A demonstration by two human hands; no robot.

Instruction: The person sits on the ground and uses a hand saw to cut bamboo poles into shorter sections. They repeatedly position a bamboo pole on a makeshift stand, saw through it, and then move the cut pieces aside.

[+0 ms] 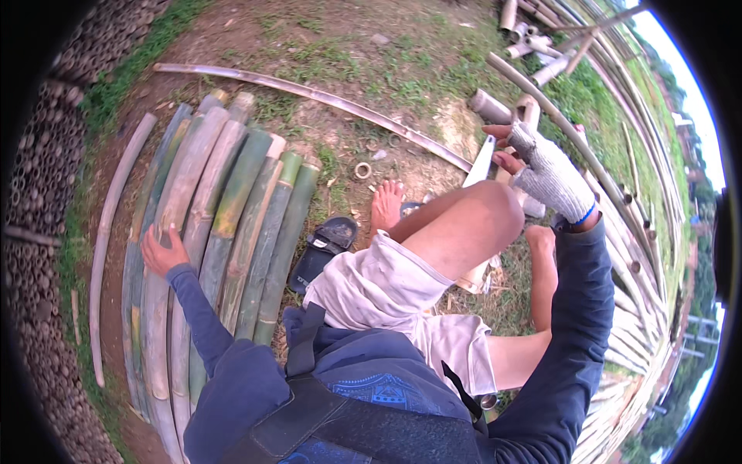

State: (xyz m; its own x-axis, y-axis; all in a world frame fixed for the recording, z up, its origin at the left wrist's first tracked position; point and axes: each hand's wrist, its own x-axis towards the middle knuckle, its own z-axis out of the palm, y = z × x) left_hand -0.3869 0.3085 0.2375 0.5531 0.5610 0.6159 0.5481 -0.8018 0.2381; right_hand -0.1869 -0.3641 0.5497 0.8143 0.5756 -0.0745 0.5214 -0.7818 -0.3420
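A black strap harness (297,417) is covering part of the wearer's dark blue shirt (386,359). The bare left hand (165,251) is resting with fingers slightly spread on a thick grey-brown bamboo pole (176,197), which is lying among green and tan bamboo poles (232,216); the sleeved forearm is hiding some lengths. Beyond the raised knee (495,209), which is hiding the lower end of a pale, tapered flat strip (481,162), the white-gloved right hand (553,166) is showing finger and thumb apart; whether others are gripping anything, I cannot tell. Farther left, the dark rim is cutting off stacked round-ended bamboo (35,178).
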